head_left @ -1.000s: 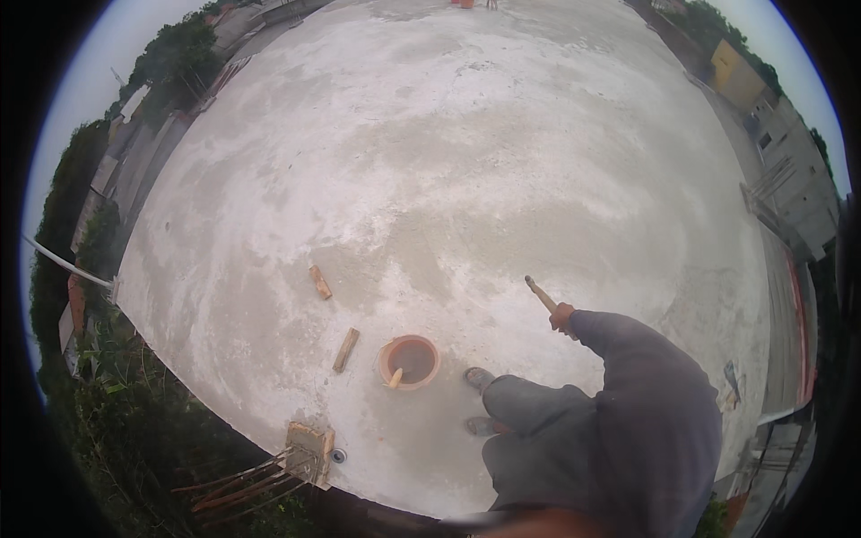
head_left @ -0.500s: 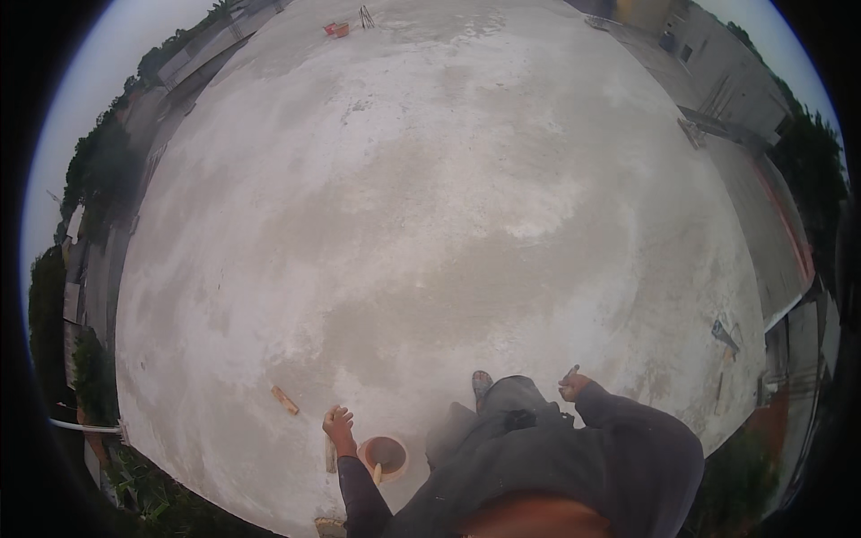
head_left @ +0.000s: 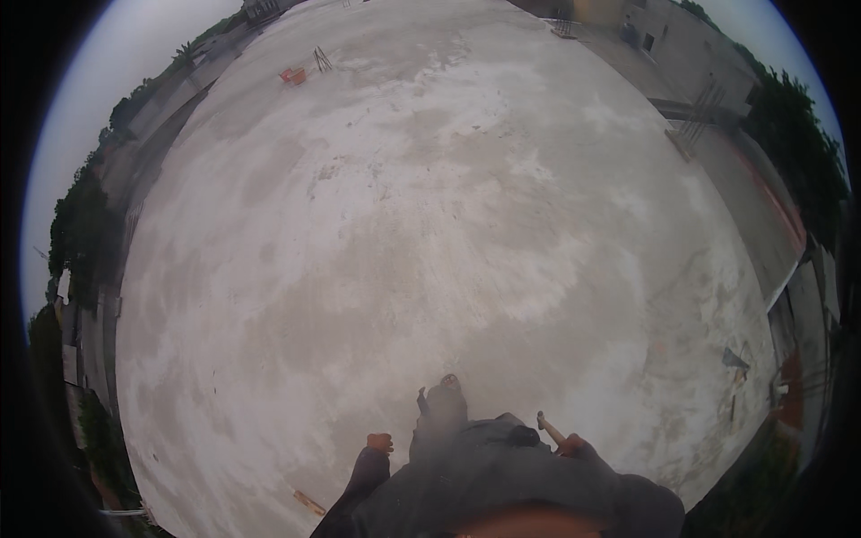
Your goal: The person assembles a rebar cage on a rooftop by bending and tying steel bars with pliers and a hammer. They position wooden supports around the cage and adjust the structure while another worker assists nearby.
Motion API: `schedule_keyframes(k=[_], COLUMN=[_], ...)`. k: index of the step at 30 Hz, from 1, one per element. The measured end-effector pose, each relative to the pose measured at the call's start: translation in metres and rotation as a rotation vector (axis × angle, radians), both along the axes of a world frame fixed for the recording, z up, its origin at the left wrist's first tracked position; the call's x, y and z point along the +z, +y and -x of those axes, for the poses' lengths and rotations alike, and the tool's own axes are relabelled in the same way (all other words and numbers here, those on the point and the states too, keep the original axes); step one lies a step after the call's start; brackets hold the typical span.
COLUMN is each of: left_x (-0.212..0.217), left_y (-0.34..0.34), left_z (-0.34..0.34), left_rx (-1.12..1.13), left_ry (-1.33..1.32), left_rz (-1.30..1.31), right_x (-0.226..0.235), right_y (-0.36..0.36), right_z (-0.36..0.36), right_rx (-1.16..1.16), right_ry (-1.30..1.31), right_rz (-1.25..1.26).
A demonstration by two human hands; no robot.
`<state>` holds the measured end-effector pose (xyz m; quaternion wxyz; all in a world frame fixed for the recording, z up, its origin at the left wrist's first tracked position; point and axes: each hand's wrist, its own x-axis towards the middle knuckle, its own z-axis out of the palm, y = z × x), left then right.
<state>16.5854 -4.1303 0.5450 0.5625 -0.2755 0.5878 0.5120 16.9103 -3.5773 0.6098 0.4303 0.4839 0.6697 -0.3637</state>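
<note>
My left hand (head_left: 380, 442) hangs by my left side, its fingers curled into a fist with nothing visible in it. In front of my right hip, my right hand (head_left: 571, 445) grips a short tool (head_left: 551, 429) with a pale, wood-like handle and a small dark end. The tool's exact kind is too small to make out. Under me lies a broad grey concrete slab (head_left: 404, 269), and one shoe (head_left: 450, 382) shows ahead of my dark clothing. Below my left hand, a brown piece of wood (head_left: 309, 502) rests on the slab.
Far off to the left stand a reddish-orange tub (head_left: 292, 76) and thin upright rods (head_left: 322, 59). A dark flat tool (head_left: 734, 360) lies near the right edge. Bundles of rebar (head_left: 704, 121) rise along that side. Lower roofs, walls and trees lie beyond the slab's edges.
My body has moved forward, and the bucket by my left arm has left the view. The wood piece sits lower in view. My left hand has closed into a fist; the right-hand tool shows more plainly.
</note>
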Motion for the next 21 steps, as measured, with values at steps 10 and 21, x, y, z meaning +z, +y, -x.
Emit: schedule_keyframes(k=[10, 21], left_x=[0.045, 0.022], left_y=[0.232, 0.397], left_z=[0.421, 0.679], left_rx=[-0.228, -0.94], left_ry=[1.03, 1.127], left_rz=[0.252, 0.497], right_x=[0.009, -0.037], right_y=[0.111, 0.415], right_z=[0.321, 0.812], right_rx=[0.116, 0.683], right_ry=[-0.057, 0.118], right_rz=[0.001, 0.032])
